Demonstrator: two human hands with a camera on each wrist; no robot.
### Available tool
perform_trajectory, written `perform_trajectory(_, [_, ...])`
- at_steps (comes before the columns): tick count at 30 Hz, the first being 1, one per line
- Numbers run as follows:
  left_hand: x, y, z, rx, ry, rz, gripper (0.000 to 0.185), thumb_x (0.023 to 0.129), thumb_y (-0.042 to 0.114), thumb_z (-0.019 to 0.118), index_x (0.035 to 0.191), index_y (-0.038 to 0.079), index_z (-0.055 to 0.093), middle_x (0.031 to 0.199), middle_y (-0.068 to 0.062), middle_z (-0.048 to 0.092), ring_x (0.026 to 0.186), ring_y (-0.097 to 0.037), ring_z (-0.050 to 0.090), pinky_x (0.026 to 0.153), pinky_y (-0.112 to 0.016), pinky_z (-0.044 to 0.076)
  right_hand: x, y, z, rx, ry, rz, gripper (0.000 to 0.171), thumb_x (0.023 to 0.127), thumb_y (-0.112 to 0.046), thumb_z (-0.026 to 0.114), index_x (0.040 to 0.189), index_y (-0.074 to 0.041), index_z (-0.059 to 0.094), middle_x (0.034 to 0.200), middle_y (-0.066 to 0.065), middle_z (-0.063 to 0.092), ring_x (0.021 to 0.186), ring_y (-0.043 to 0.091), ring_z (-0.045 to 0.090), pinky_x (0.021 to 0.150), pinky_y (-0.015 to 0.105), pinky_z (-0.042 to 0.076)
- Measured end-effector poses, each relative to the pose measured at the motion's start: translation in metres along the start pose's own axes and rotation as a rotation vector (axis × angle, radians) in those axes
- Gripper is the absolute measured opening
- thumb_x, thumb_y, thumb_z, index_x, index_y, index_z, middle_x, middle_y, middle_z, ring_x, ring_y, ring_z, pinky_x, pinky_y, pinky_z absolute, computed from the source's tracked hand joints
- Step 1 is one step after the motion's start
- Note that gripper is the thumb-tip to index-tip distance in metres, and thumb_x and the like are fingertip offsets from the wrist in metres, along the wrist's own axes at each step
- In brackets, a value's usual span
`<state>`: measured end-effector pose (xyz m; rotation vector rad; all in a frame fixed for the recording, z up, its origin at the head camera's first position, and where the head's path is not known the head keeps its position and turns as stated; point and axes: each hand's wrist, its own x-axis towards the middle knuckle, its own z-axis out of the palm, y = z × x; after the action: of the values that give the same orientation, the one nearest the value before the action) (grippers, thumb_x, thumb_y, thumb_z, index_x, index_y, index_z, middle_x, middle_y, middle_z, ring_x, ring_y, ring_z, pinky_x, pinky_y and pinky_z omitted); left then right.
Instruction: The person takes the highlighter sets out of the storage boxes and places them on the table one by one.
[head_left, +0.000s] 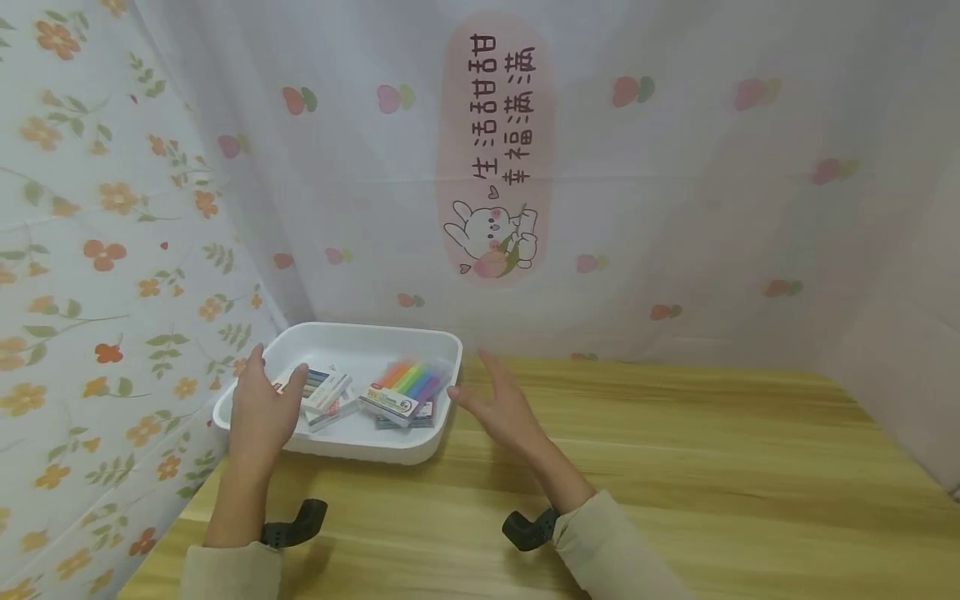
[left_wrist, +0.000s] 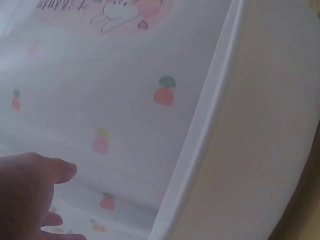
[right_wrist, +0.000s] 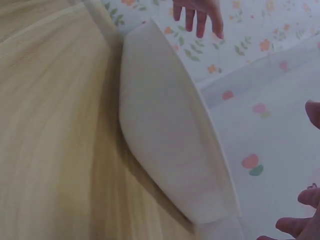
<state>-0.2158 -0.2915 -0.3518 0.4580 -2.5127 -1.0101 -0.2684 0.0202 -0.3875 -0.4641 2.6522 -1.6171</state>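
A white plastic basin sits at the left of the table. Inside it, a pack of rainbow-coloured pens or sticks rests on a darker small pack. Toward the basin's left lie stacked flat white packs, partly hidden by my left hand. That left hand hovers over the basin's left side, fingers spread and holding nothing; the left wrist view shows it apart from the rim. Beside the right end, my right hand is held with thumb and fingers apart, the thumb close to the rim; contact cannot be told.
A wood-grain table extends to the right of the basin. Behind it hangs a pale curtain with fruit prints, and a flowered cloth closes off the left side. Each wrist wears a black mount.
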Motion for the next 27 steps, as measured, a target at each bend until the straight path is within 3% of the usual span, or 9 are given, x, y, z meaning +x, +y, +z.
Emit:
perform_trajectory(8, [0.008, -0.025, -0.006, 0.025, 0.063, -0.087, 0.08, 0.102, 0.039, 0.046, 0.16, -0.003, 0.011, 0.159, -0.037, 0.026, 0.144, -0.058, 0.025, 0.117, -0.067, 0.022, -0.001, 0.01, 0.018, -0.006, 0.015, -0.021, 0.085, 0.09, -0.046, 0.07, 0.157, -0.009, 0.033, 0.163, 0.017, 0.036, 0.151, 0.039, 0.032, 0.121, 0.06, 0.028])
perform_trajectory(13, [0.011, -0.037, -0.009, 0.112, 0.079, -0.105, 0.072, 0.103, 0.032, 0.043, 0.155, -0.011, 0.019, 0.154, -0.041, 0.029, 0.142, -0.058, 0.027, 0.118, -0.066, 0.021, -0.004, 0.015, 0.033, 0.01, -0.021, -0.018, 0.087, 0.091, -0.046, 0.069, 0.159, -0.008, 0.03, 0.164, 0.018, 0.033, 0.152, 0.04, 0.03, 0.121, 0.061, 0.028])
perform_trajectory(17, [0.012, -0.043, -0.006, 0.141, 0.066, -0.119, 0.063, 0.102, 0.019, 0.035, 0.154, -0.012, 0.02, 0.155, -0.043, 0.022, 0.145, -0.059, 0.021, 0.12, -0.066, 0.016, -0.006, 0.018, 0.039, -0.012, -0.043, -0.011, 0.092, 0.091, -0.049, 0.067, 0.161, -0.007, 0.024, 0.165, 0.019, 0.031, 0.152, 0.041, 0.029, 0.12, 0.062, 0.029])
perform_trajectory(21, [0.014, -0.05, -0.002, 0.139, 0.065, -0.124, 0.063, 0.095, 0.006, 0.028, 0.154, -0.013, 0.016, 0.155, -0.043, 0.021, 0.145, -0.06, 0.018, 0.122, -0.065, 0.013, -0.007, 0.023, 0.041, -0.013, -0.033, -0.026, 0.092, 0.091, -0.047, 0.067, 0.161, -0.007, 0.023, 0.165, 0.019, 0.031, 0.152, 0.042, 0.03, 0.119, 0.063, 0.029])
perform_trajectory(27, [0.015, -0.058, -0.001, 0.07, 0.017, -0.177, 0.067, 0.092, 0.004, 0.024, 0.156, -0.013, 0.01, 0.154, -0.046, 0.016, 0.145, -0.06, 0.014, 0.121, -0.065, 0.015, -0.007, 0.03, 0.045, 0.021, -0.033, -0.014, 0.092, 0.092, -0.052, 0.065, 0.159, -0.002, 0.026, 0.164, 0.02, 0.031, 0.152, 0.041, 0.029, 0.122, 0.059, 0.028])
